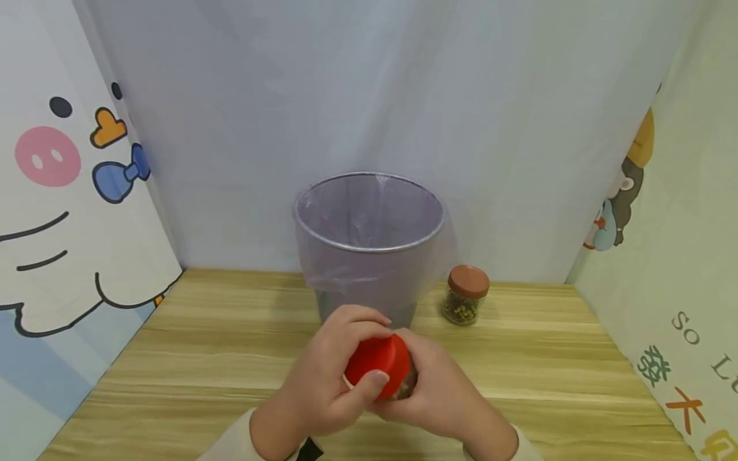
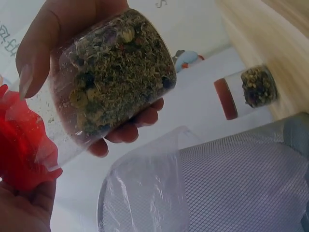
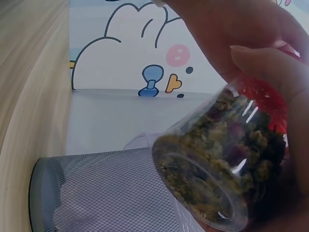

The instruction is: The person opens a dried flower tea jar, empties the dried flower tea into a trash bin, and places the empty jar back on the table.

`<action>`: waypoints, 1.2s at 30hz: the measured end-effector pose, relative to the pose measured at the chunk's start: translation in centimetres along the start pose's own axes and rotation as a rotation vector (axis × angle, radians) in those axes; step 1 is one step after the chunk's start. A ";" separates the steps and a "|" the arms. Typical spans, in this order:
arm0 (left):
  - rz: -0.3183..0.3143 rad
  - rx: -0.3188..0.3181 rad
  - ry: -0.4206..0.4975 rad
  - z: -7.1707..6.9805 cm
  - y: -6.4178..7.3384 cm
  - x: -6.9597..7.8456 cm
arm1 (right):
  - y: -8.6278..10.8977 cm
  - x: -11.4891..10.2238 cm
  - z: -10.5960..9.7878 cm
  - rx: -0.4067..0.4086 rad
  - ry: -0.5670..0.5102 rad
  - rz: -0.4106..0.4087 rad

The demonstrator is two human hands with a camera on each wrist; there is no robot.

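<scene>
Both hands meet in front of the bin in the head view. My left hand (image 1: 323, 374) holds a red wavy-edged lid (image 1: 377, 365), its fingers over the top and thumb across the near side. My right hand (image 1: 435, 387) grips a clear jar (image 2: 116, 72) of dried flowers and herbs. In the left wrist view the jar lies tilted, with the red lid (image 2: 24, 145) at its mouth; I cannot tell whether the lid is fastened. The right wrist view shows the jar's base (image 3: 203, 181) facing the camera. In the head view, the hands mostly hide the jar.
A mesh bin (image 1: 369, 288) with a clear plastic liner stands at the back of the wooden table (image 1: 225, 346). Right of it is a small jar (image 1: 466, 298) with a brown lid and dried contents. Cartoon-printed panels (image 1: 46, 211) flank the table, and a pale curtain hangs behind.
</scene>
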State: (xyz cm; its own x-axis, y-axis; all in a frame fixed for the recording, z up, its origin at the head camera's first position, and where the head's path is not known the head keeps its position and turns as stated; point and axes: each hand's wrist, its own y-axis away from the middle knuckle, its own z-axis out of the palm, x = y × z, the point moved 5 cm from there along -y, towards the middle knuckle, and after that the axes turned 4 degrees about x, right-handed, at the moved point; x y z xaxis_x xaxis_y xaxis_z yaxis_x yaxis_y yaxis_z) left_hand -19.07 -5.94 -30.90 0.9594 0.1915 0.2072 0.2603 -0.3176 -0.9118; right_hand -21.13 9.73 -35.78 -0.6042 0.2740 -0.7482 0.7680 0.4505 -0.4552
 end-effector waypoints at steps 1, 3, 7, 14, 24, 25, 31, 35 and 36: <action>0.021 0.021 0.002 0.1 0.1 0.2 | 0.1 -0.1 0.1 -0.012 0.003 -0.001; 0.049 0.053 0.003 0.2 0.3 0.6 | 0.1 -0.2 0.2 -0.034 0.010 -0.005; 0.057 0.085 -0.001 0.2 0.9 1.0 | 0.2 -0.2 0.4 -0.054 0.059 0.015; 0.067 0.107 -0.004 0.5 2.0 0.9 | 0.2 -0.4 0.8 -0.084 0.161 0.027; 0.190 0.156 -0.059 0.7 2.2 1.1 | 0.3 -0.3 1.2 -0.124 0.169 -0.009; 0.199 0.166 -0.059 0.7 2.2 1.2 | 0.3 -0.4 1.3 -0.138 0.148 -0.008; 0.184 0.214 -0.024 0.7 2.2 1.8 | 0.5 -0.8 1.5 -0.197 0.025 -0.017; 0.133 0.239 -0.030 0.8 2.3 1.8 | 0.6 -0.6 1.6 -0.180 0.026 -0.005; 0.124 0.246 -0.036 0.8 2.3 1.8 | 0.6 -0.5 1.7 -0.172 0.035 0.000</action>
State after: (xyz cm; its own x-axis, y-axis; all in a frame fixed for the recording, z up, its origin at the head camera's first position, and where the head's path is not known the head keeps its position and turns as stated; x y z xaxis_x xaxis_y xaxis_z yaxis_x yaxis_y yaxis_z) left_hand -16.83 -5.62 -32.91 0.9766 0.1998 0.0801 0.1029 -0.1061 -0.9890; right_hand -20.03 8.41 -36.49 -0.6139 0.3019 -0.7294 0.7218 0.5887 -0.3638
